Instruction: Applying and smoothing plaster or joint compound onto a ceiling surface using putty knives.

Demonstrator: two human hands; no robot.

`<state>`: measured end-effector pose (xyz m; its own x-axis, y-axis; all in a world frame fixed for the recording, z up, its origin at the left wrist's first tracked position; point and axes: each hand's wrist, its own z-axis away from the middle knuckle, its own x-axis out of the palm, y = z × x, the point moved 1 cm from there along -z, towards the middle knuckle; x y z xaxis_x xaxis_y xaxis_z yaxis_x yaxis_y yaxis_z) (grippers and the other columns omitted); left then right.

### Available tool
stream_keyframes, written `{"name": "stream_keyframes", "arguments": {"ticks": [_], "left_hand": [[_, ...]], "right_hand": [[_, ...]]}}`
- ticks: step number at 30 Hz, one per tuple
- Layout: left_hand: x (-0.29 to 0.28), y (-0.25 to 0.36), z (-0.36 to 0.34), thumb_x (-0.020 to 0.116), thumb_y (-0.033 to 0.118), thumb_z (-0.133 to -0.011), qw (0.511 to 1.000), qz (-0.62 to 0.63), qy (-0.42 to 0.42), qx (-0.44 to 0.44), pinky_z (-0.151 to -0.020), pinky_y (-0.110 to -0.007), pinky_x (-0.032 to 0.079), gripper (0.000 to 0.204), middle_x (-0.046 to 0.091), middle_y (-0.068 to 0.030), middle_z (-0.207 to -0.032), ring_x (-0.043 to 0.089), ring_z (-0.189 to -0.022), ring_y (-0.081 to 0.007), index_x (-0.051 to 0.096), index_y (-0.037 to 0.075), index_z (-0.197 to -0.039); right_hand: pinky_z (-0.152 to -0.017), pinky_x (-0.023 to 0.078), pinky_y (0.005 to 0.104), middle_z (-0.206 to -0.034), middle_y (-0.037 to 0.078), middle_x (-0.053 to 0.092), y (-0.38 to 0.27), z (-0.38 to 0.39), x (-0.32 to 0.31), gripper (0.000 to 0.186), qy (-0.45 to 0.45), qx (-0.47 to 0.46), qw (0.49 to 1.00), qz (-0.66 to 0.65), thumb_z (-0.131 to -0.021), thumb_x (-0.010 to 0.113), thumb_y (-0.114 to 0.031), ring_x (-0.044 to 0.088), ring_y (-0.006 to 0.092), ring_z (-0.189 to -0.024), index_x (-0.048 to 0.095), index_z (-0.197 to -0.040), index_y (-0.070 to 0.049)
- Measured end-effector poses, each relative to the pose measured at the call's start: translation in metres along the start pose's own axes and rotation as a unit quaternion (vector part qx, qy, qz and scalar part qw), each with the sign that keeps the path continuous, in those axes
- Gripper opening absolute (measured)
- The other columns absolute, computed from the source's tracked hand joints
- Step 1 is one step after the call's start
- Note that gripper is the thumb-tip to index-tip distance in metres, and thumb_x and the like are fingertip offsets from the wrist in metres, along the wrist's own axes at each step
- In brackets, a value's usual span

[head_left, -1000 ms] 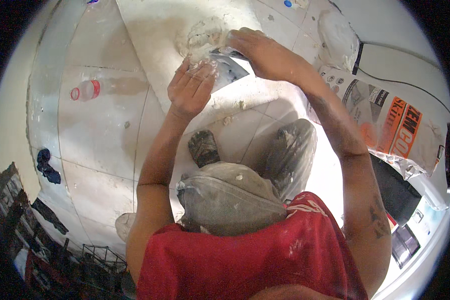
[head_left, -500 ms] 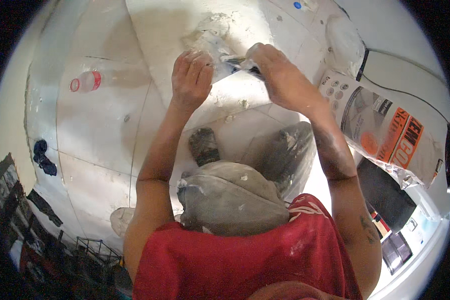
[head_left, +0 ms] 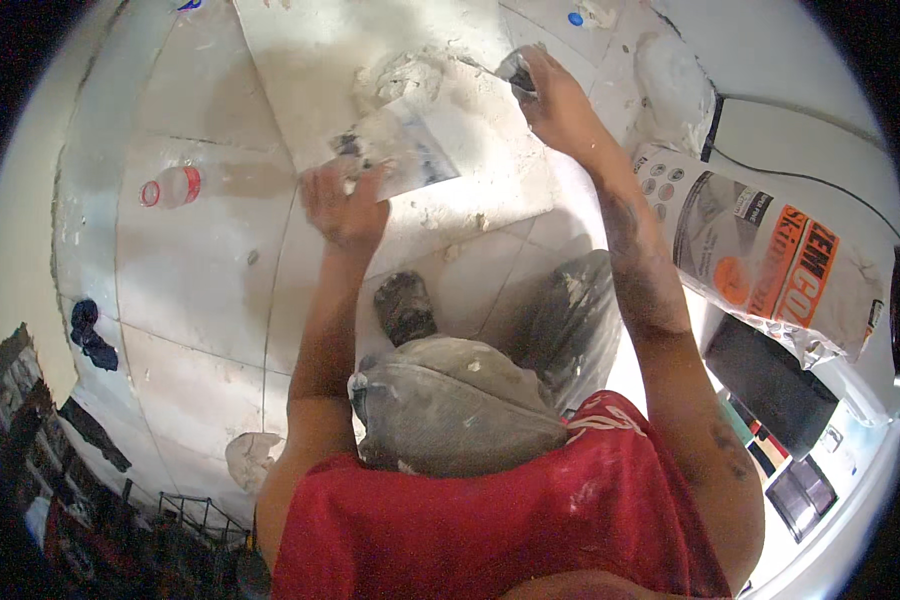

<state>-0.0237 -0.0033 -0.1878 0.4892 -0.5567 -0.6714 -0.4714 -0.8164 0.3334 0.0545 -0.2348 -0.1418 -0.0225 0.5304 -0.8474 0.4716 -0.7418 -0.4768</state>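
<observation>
In my left hand (head_left: pixel 345 208) is a flat metal trowel (head_left: pixel 422 165); my fingers close round its handle end, and its shiny rectangular blade points right over a pale board (head_left: pixel 315 65). Wet white plaster smears the blade near my fingers. My right hand (head_left: pixel 562 105), farther out and to the right, grips a dark-handled scraper (head_left: pixel 518 72). Its thin blade, seen nearly edge-on, reaches left toward a mound of off-white plaster (head_left: pixel 408 78) on the board. The two tools are apart.
A clear plastic bottle with red parts (head_left: pixel 178 186) lies on the tiled floor (head_left: pixel 195 255) at left. A large printed powder bag (head_left: pixel 765 250) lies at right, near a black cable (head_left: pixel 800 175). Below the board are my dusty shoe (head_left: pixel 405 305) and knee (head_left: pixel 460 405).
My hands have drawn apart. The left came back and left with the trowel, turning its blade into view; the right moved outward with the scraper. The view shifted slightly.
</observation>
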Motion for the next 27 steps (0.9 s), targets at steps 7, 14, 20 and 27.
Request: {"name": "stream_keyframes", "arguments": {"ticks": [7, 14, 20, 27], "left_hand": [[-0.016, -0.039, 0.005, 0.052, 0.004, -0.06, 0.992, -0.092, 0.071, -0.051, -0.057, -0.038, 0.044, 0.017, 0.051, -0.0096, -0.071, 0.051, -0.066, -0.0268, 0.06, 0.009, -0.074], [-0.009, -0.049, -0.004, 0.047, -0.009, -0.058, 0.906, 0.242, 0.066, -0.341, -0.068, -0.032, 0.044, 0.026, 0.056, -0.0115, -0.085, 0.054, -0.081, -0.0233, 0.058, 0.0, -0.08], [0.0, -0.041, 0.003, 0.058, -0.006, -0.059, 0.729, 0.516, 0.056, -0.446, -0.07, -0.024, 0.043, 0.026, 0.054, -0.0123, -0.088, 0.053, -0.082, -0.018, 0.055, -0.006, -0.085], [0.04, -0.04, -0.004, 0.072, 0.025, -0.056, 0.865, 0.151, -0.101, -0.467, -0.07, -0.033, 0.044, 0.065, 0.048, -0.0189, -0.098, 0.052, -0.086, -0.0275, 0.043, -0.004, -0.105]], "right_hand": [[-0.063, 0.04, 0.0379, -0.079, 0.015, 0.047, -0.001, 0.024, 0.01, 0.021, 0.033, 0.039, 0.998, 0.038, -0.059, 0.05, 0.007, 0.047, 0.0327, -0.077, 0.047, -0.078, -0.001], [-0.069, 0.04, 0.0394, -0.088, 0.015, 0.048, -0.01, 0.028, 0.001, 0.034, 0.091, -0.008, 0.987, 0.13, -0.046, 0.055, 0.003, 0.045, 0.0345, -0.08, 0.054, -0.079, -0.004], [-0.067, 0.04, 0.0378, -0.088, 0.015, 0.049, -0.013, 0.037, -0.005, 0.034, 0.119, -0.025, 0.984, 0.13, -0.046, 0.054, 0.003, 0.046, 0.0333, -0.077, 0.057, -0.078, -0.006], [-0.072, 0.04, 0.0365, -0.086, 0.018, 0.049, -0.006, 0.048, -0.007, 0.036, 0.105, 0.077, 0.987, 0.094, -0.047, 0.053, 0.004, 0.048, 0.0352, -0.082, 0.058, -0.081, -0.006]]}}
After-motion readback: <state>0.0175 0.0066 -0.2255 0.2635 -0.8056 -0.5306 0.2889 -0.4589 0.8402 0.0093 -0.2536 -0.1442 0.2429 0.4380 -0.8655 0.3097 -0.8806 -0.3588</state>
